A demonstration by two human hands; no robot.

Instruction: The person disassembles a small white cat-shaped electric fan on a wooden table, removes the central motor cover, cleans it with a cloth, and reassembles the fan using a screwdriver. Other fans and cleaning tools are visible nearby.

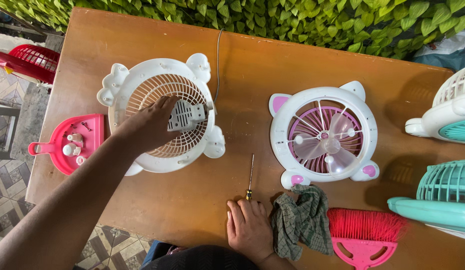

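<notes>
On the white fan housing [160, 120], left hand [151, 125] lies over the grille, fingers curled around the small white motor box [187, 116] at the grille centre, holding it. Housing sits flat on the brown desk [202, 200], grille side up, rounded ear-like tabs at the rim, a thin cable [218, 65] running off its far edge. Just left of the housing: pink dustpan-shaped tray [67, 142] with small white caps and a few screws in it. Right of the housing, near the desk front: screwdriver [250, 177] lying flat, handle end touching the fingertips of the right hand [249, 227], which rests palm down, flat, holding nothing. Beside that hand: crumpled checked cloth [302, 220], then a pink brush [365, 232]. Well right of the housing: white-and-purple fan front [323, 135] with clear blades, plus teal fans [442, 197] at the desk edge.
</notes>
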